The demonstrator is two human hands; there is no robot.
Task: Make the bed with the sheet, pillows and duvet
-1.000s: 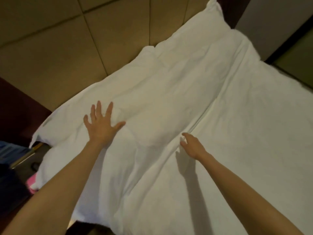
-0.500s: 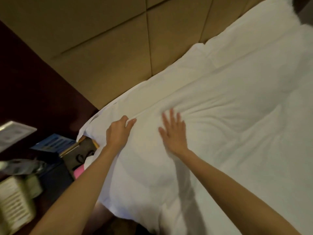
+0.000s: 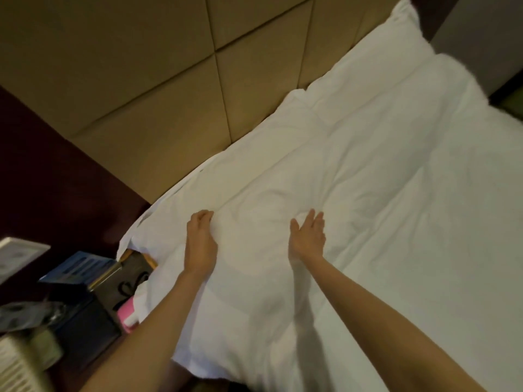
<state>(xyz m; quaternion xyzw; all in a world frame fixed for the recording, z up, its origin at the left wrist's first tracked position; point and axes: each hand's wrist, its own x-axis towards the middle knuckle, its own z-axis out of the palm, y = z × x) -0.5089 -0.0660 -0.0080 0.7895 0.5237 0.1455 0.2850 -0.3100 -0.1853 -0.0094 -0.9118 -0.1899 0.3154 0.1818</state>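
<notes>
A white duvet (image 3: 396, 222) covers the bed, rumpled near its head end. Two white pillows lie along the padded headboard (image 3: 169, 94): the near pillow (image 3: 235, 168) and the far pillow (image 3: 390, 52). My left hand (image 3: 199, 244) is at the duvet's near top corner, its fingers curled into a fold of the fabric. My right hand (image 3: 308, 239) lies a little to the right of it, fingers straight, pressing on the duvet. Both forearms reach in from the bottom. The sheet is hidden beneath.
A dark bedside table (image 3: 85, 321) stands left of the bed with a blue booklet (image 3: 76, 267), a pink item (image 3: 127, 312) and a white framed card (image 3: 19, 256). A dark wall panel (image 3: 42, 179) rises behind it.
My left hand's fingers have curled into the fabric. My right hand has shifted slightly right, so the hands are wider apart. The view has turned back toward the bed.
</notes>
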